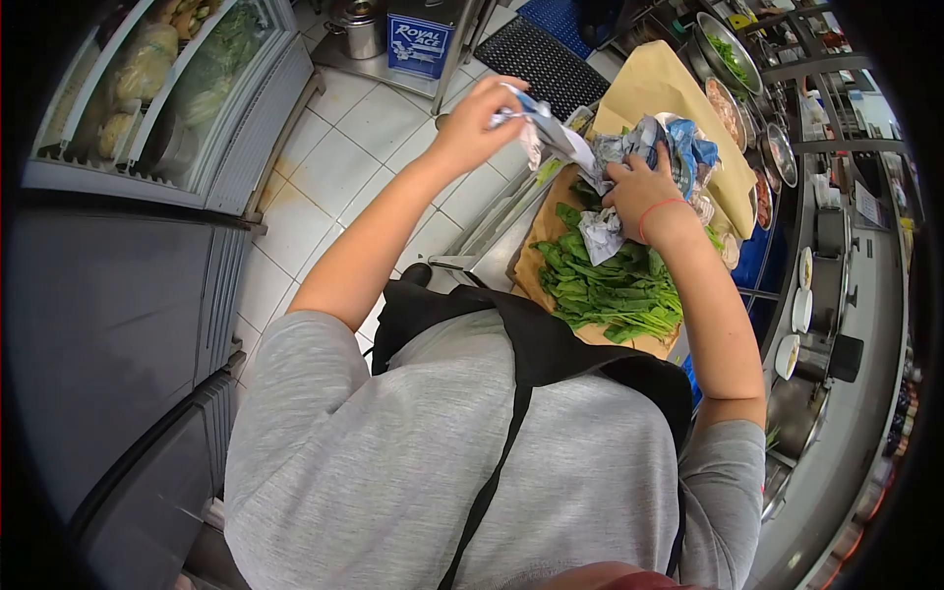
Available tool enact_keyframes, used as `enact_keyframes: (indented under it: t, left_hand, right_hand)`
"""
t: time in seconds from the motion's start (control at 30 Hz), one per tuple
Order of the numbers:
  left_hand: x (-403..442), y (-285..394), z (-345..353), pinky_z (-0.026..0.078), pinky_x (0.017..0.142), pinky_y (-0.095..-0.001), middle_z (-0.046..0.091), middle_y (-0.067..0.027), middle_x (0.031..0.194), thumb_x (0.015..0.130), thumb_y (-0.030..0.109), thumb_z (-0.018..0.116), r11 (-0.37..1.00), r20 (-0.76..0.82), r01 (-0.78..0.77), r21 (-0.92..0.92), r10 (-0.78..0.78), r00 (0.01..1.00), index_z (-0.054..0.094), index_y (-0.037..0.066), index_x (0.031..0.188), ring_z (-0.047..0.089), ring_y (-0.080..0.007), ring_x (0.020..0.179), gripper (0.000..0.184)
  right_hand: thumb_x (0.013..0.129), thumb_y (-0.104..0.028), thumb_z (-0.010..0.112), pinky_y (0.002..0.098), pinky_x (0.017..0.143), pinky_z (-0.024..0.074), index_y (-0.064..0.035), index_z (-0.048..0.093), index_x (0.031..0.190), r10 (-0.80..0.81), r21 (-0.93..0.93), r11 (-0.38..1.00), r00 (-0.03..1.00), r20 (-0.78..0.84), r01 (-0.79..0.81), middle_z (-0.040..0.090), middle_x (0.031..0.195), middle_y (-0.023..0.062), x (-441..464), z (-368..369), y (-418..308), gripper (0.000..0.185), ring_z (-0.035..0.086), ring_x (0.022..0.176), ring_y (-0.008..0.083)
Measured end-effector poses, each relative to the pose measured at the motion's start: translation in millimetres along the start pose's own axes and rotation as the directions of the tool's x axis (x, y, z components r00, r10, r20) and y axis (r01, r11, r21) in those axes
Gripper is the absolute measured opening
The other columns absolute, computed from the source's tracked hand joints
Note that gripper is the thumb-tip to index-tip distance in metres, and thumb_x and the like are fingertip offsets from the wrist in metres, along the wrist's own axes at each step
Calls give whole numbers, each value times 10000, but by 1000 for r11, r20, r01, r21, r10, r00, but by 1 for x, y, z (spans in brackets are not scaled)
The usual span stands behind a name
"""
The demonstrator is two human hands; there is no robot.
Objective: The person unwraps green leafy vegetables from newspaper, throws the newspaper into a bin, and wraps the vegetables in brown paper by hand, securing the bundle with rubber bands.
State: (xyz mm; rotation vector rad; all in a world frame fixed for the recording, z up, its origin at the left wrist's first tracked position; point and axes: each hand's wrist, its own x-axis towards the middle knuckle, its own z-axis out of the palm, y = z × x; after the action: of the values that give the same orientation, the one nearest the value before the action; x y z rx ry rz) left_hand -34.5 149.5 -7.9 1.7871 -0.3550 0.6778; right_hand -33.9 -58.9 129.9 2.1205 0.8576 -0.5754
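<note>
My left hand [477, 123] is raised over the left side of the counter, its fingers closed on one end of a crumpled sheet of newspaper [562, 141]. My right hand [647, 192], with a red band at the wrist, grips a bunched wad of newspaper [641, 138] above the greens. Below it, leafy green vegetables [600, 280] with long stems lie on brown paper [532, 261]. A smaller crumpled piece of newspaper [601, 236] rests on the leaves. Some of the right fingers are hidden in the paper.
Large brown paper [639, 84] stands beyond the newspaper. Metal bowls [728, 54] with chopped greens and other food line the right side. A glass-fronted fridge [147, 88] is on the left. A metal pot [362, 29] and a blue tin [418, 46] sit on a low shelf.
</note>
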Motion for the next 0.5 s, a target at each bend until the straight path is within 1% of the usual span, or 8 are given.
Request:
enact_keyframes:
  t: [0.03,0.07,0.1,0.17,0.23,0.37,0.43,0.5]
  left_hand:
    - [-6,-9,-6,494,693,-311,579,-77,911,786,55,614,994,-78,-42,-105,34,996,534,27,865,605,-201,841,116]
    - [-15,-17,-11,530,656,-275,587,-61,916,802,49,617,840,28,356,-409,-379,925,527,14,853,616,-152,809,110]
    - [-16,-15,-12,530,656,-275,587,-61,916,802,49,617,838,29,361,-410,-384,923,527,14,853,616,-152,809,110]
    - [-14,-1,-11,533,624,-251,615,-62,888,838,41,602,680,-155,390,-620,-594,790,521,51,898,624,-147,734,102]
    - [-9,10,1,544,650,-266,607,-57,891,826,30,615,667,-201,346,-660,-600,774,509,60,951,626,-153,780,166]
    - [10,32,30,556,668,-285,590,-54,914,827,28,616,610,-128,266,-746,-524,842,498,63,987,619,-142,804,202]
    - [21,39,41,556,667,-283,585,-53,921,835,31,610,620,-81,276,-735,-483,872,499,64,985,618,-133,804,189]
    - [28,48,51,558,662,-281,583,-52,919,843,30,601,621,-59,281,-732,-468,882,493,63,996,618,-130,807,190]
  right_hand:
    - [680,-116,668,575,1089,175,-293,688,1006,-3,0,1000,1000,-5,3,473,1186,3,1,-1,1,372,390,1225,238]
    - [669,-107,672,572,1089,178,-289,689,1000,-13,53,999,999,-48,15,477,1193,6,0,1,4,379,394,1221,236]
    - [657,-98,676,569,1089,182,-285,691,995,-20,103,994,996,-88,30,480,1200,8,-1,4,8,386,398,1217,233]
    - [629,-57,676,534,1090,210,-234,693,952,-15,152,987,982,-189,45,500,1198,6,-7,11,24,368,410,1205,238]
    - [653,-22,660,516,1069,254,-219,674,1019,38,251,966,936,-349,54,516,1183,9,-26,5,42,416,442,1171,242]
    - [599,41,675,449,1014,340,-144,639,1020,67,356,931,920,-387,82,527,1165,32,-52,13,73,462,466,1141,270]
    - [590,85,655,385,967,392,-97,612,1047,69,633,745,920,-387,210,536,1155,64,-62,18,77,494,492,1111,304]
    - [608,105,627,329,924,412,-56,591,1063,89,624,745,892,-442,235,546,1129,103,-59,34,82,483,512,1079,333]
